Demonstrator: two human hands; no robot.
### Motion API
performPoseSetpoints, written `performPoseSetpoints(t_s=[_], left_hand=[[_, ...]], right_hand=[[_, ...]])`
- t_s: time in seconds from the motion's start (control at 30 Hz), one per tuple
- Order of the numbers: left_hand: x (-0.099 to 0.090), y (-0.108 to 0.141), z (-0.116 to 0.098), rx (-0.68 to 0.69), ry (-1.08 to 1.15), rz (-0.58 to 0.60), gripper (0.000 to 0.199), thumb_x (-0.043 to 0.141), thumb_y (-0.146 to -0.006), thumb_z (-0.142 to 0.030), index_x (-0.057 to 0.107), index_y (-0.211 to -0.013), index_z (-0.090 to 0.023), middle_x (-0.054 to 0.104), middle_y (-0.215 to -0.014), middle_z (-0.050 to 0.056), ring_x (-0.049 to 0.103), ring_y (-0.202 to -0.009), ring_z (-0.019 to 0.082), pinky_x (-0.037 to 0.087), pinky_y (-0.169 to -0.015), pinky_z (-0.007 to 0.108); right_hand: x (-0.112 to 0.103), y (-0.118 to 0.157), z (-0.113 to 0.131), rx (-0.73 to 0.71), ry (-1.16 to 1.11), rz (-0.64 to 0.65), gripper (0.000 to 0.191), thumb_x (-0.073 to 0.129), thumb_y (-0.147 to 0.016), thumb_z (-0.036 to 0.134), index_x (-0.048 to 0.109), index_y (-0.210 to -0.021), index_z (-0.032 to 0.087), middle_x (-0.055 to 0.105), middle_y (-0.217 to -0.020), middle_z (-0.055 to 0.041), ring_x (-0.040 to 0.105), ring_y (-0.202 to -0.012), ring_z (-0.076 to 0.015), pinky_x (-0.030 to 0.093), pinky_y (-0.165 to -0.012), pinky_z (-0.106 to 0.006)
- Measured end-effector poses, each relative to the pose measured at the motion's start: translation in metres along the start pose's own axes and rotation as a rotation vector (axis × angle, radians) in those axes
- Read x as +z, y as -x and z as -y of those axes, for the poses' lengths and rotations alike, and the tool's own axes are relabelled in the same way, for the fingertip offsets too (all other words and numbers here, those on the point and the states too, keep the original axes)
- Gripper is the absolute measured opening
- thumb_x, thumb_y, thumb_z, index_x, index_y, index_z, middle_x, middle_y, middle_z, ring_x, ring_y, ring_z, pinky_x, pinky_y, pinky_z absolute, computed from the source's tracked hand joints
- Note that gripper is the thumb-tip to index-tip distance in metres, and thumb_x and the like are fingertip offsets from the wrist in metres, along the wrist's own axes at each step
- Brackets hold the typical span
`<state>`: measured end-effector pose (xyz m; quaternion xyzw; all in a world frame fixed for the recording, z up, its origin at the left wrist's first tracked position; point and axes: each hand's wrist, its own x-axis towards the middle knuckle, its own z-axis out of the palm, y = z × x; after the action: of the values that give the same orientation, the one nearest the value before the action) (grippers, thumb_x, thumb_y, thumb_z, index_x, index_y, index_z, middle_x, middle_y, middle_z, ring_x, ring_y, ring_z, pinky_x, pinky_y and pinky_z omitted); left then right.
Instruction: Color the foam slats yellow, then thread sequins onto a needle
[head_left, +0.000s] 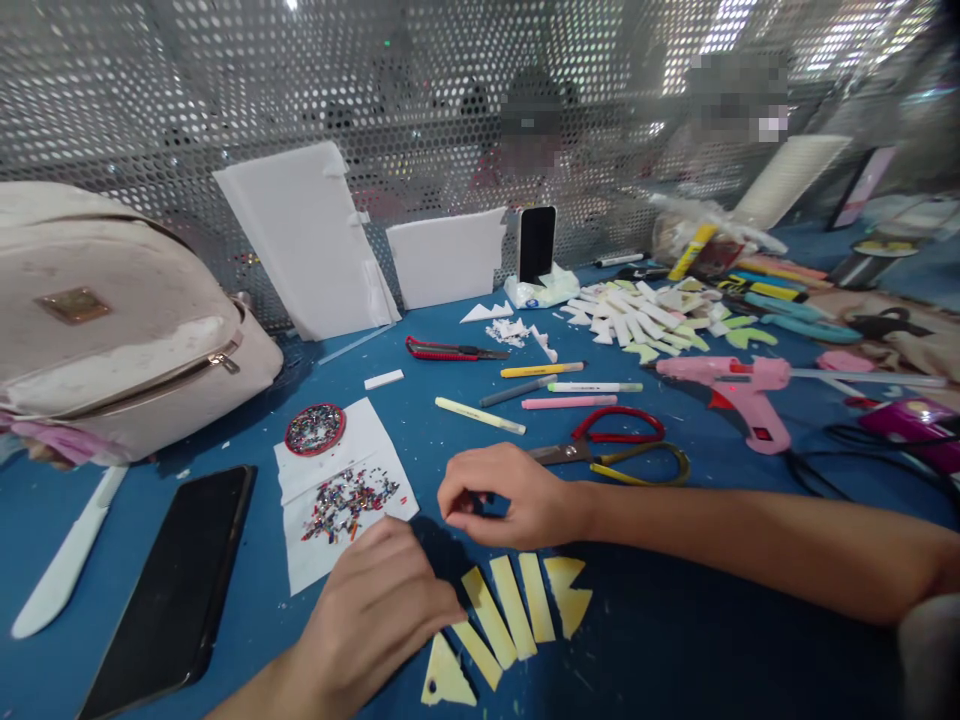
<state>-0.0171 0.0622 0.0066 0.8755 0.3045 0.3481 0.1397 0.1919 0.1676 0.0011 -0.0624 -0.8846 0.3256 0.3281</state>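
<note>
My left hand [379, 605] rests palm down at the front, closed, its curled fingers beside the sequin pile and partly hidden. One digit reaches the top end of the nearest yellow strip [478, 655]; I cannot tell whether it grips it. My right hand [517, 495] is curled in a pinch just above the yellow pieces, and anything in its fingertips is too small to make out. On the table lie a triangular fish-head piece [446, 672] with a hole, several strips and a notched tail piece [568, 595]. Loose sequins [349, 505] cover part of a white paper [307, 565].
Scissors [570, 453] lie behind my right hand, with markers [480, 415] and a red utility knife [454, 350] beyond. A pink glue gun [739, 385] and foam scraps [637, 312] are right. A phone [176, 590], white knife [71, 560], sequin dish [315, 429] and backpack [120, 310] are left.
</note>
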Motion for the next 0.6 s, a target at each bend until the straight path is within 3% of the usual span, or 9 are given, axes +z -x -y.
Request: performPoseSetpoints(t_s=[0.13, 0.6], left_hand=[[0.0012, 0.0049, -0.0011, 0.110, -0.066, 0.066, 0.035, 0.031, -0.107, -0.016, 0.066, -0.107, -0.022, 0.061, -0.067, 0.003, 0.054, -0.061, 0.018, 0.042, -0.063, 0.035], [0.0045, 0.0067, -0.0044, 0.166, -0.099, 0.175, 0.038, 0.032, -0.103, -0.010, 0.068, -0.104, -0.020, 0.066, -0.067, 0.004, 0.057, -0.060, 0.019, 0.044, -0.066, 0.036]], right_hand=[[-0.0024, -0.0015, 0.0023, 0.125, -0.102, -0.102, 0.004, 0.057, -0.092, 0.015, 0.060, -0.090, 0.016, 0.063, -0.083, -0.0019, 0.055, -0.072, -0.0107, 0.046, -0.069, -0.021], [-0.0026, -0.0035, 0.0007, 0.292, -0.253, -0.177, 0.004, 0.057, -0.092, 0.014, 0.060, -0.093, 0.015, 0.063, -0.078, 0.0002, 0.058, -0.068, -0.0098, 0.046, -0.064, -0.021]])
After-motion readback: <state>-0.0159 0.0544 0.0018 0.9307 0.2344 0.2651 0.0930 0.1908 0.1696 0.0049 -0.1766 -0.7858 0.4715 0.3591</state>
